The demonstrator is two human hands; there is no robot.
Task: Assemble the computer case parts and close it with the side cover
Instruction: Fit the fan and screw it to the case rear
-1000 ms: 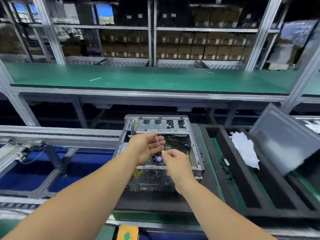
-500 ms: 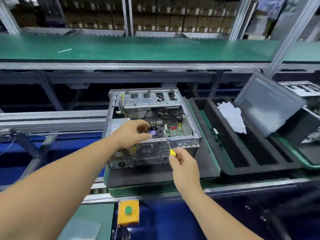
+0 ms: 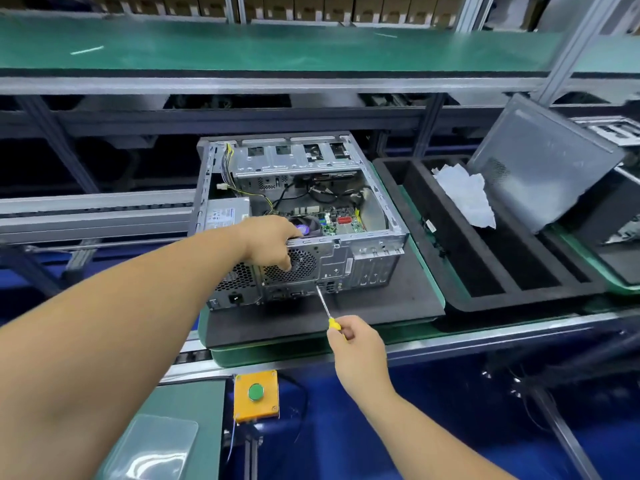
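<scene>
An open grey computer case (image 3: 367,251) lies on its side on a black foam pad (image 3: 381,306), its motherboard and cables showing. My left hand (image 3: 268,242) grips the case's near top edge above the rear fan grille, fingers curled over into the case and thumb on the grille. My right hand (image 3: 353,344) holds a yellow-handled screwdriver (image 3: 325,306); its tip touches the rear panel by the ports. The grey side cover (image 3: 540,161) leans tilted in the foam tray at the right.
A black foam tray (image 3: 485,271) with a white crumpled sheet (image 3: 467,195) sits right of the case. A yellow box with a green button (image 3: 256,393) is mounted below the conveyor edge. A green shelf (image 3: 277,46) runs behind.
My right hand drew the screwdriver out of the case interior and down to the rear panel. My left hand shifted from inside the case onto its near edge. The camera tilted downward.
</scene>
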